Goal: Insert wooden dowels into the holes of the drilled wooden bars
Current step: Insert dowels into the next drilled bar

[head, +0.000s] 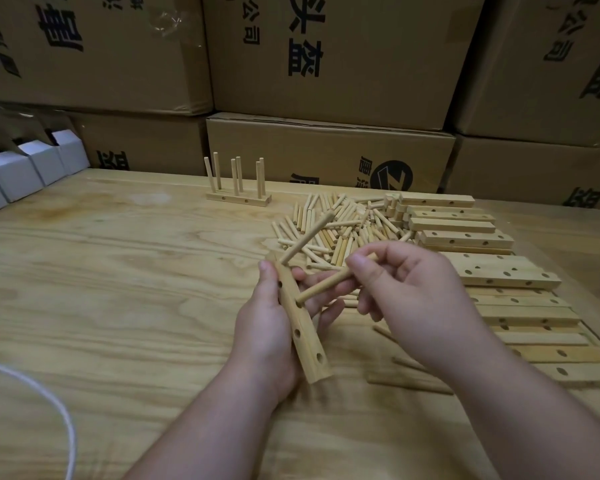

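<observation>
Head view of dowel insertion at a wooden tabletop [118,271]. The left hand [267,327] grips a drilled wooden bar [300,336] around its middle, thumb along the near face and fingers [312,282] wrapped behind, holding it lifted and tilted above the tabletop. One dowel [307,237] already stands in the hole nearest the bar's far end and slants up and away. The right hand [406,282] pinches a second dowel [329,282] between thumb and curled fingers near its outer end; its free tip sits at the next hole, and whether it has entered cannot be told. Three further holes along the bar show open.

A loose heap of dowels [340,230] lies just beyond the hands, with stacked drilled bars [465,237] to its right. A finished bar with six upright dowels [238,188] stands farther back, in front of stacked cardboard boxes [326,64].

Handling, as judged: bar and dowels appear light, stiff and dry, unlikely to slip or bend. A grip nearer the dowel's entering tip would steady alignment, while the bar is best held clear of its holes. A tight fit may call for a straight push along the dowel's axis; an oblique push risks jamming or splintering the hole edge.
</observation>
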A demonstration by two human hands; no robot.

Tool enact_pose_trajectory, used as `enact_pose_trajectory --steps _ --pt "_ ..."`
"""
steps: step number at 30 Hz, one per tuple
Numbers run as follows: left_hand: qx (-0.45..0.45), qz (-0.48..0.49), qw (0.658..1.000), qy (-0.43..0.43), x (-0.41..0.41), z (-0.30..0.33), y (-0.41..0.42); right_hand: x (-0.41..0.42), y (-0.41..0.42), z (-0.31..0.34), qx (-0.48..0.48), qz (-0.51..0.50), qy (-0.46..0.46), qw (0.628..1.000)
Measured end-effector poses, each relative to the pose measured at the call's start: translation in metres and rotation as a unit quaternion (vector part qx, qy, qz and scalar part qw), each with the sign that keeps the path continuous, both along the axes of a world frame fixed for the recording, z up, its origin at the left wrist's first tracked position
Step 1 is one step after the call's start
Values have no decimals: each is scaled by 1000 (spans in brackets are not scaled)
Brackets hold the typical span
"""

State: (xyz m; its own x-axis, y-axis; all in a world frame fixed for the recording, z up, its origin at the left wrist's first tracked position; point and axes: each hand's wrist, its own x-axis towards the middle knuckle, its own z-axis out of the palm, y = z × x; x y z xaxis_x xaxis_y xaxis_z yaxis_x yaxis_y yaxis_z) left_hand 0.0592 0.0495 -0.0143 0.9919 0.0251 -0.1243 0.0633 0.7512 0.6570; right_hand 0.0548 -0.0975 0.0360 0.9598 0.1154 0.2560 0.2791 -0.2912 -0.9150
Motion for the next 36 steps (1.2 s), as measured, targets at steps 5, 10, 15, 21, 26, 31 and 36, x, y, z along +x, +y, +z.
enact_pose_trajectory --steps 5,10,15,21,26,31,36 --pt "14 -1 1000 -1 -1 1 1 -2 -1 0 -19 34 -25 999" --pt "18 -1 1000 0 -2 0 1 -4 -2 2 -47 45 -72 995" --pt "16 2 1000 -4 -3 0 0 -5 -3 4 -71 36 -86 993" --pt "47 10 999 6 -3 -2 1 -9 -8 16 -230 32 -104 967" --pt "82 -18 996 -4 -4 -6 -1 -9 -9 18 -329 89 -44 939" --pt "121 7 993 -4 -4 -7 -1 -10 0 12 -343 109 -51 932" --pt "168 27 985 12 -4 -9 -3 -16 4 15 -398 81 -91 909"
